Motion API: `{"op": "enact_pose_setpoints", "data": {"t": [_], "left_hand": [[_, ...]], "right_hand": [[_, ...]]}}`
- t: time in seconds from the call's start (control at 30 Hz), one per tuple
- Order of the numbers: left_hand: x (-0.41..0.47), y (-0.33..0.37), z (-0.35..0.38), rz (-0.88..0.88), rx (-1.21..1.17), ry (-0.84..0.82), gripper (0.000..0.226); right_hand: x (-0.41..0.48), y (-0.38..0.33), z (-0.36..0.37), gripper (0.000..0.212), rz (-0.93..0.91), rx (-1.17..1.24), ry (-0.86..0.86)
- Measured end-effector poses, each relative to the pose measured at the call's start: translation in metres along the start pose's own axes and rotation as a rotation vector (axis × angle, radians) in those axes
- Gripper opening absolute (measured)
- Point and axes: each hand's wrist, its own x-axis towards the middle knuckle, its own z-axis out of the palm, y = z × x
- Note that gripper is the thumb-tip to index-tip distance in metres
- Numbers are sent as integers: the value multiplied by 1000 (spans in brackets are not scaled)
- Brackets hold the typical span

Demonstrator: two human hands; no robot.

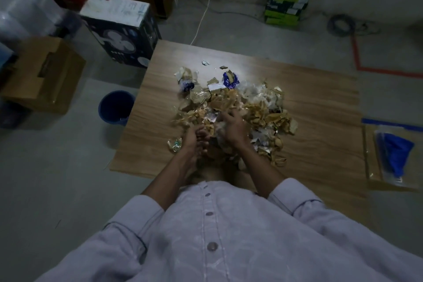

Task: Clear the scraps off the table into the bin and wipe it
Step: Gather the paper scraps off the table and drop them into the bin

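A heap of scraps (258,107), torn brown card, clear plastic and blue wrappers, covers the middle of the low wooden table (320,121). My left hand (194,137) is at the near left side of the heap, fingers curled around scraps. My right hand (231,128) lies on top of the heap beside it, fingers bent down into pale scraps. A small clear scrap (175,144) lies apart, left of my left hand. The blue bin (115,107) stands on the floor off the table's left edge. A blue cloth in a clear bag (393,151) lies right of the table.
Cardboard boxes (43,75), a dark fan box (121,30) and a green box (286,4) stand on the floor around the far side. Cables run across the floor behind the table. Red tape (357,57) marks the floor at right.
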Motion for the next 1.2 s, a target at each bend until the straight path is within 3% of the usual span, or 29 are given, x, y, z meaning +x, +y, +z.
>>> {"op": "enact_pose_setpoints", "data": {"t": [0.2,0.37,0.47,0.57,0.7,0.83,0.97,1.07,1.13,1.2], "left_hand": [[4,19,5,-50,-126,-99,46],[-7,50,27,29,-334,-465,80],[-11,65,35,26,-331,-524,68],[-18,65,49,33,-267,-568,40],[-29,44,69,-25,-208,-547,49],[-32,36,78,11,-205,-526,48],[-20,30,82,-17,-246,-536,62],[-3,24,86,22,-227,-445,60],[-2,25,89,33,-232,-360,52],[-5,28,92,58,-212,-284,46]], "right_hand": [[-1,-14,-28,32,92,246,267],[-19,-29,-44,30,-21,403,308],[-30,-35,-54,26,-42,419,290],[-30,-39,-54,10,-21,442,309],[-31,-37,-35,58,179,449,351],[-24,-19,-20,63,329,81,108],[-34,-34,-40,75,266,53,191],[-35,-34,-42,78,291,40,-8],[-31,-36,-45,77,377,186,-147],[-32,-40,-51,58,393,458,-87]]}}
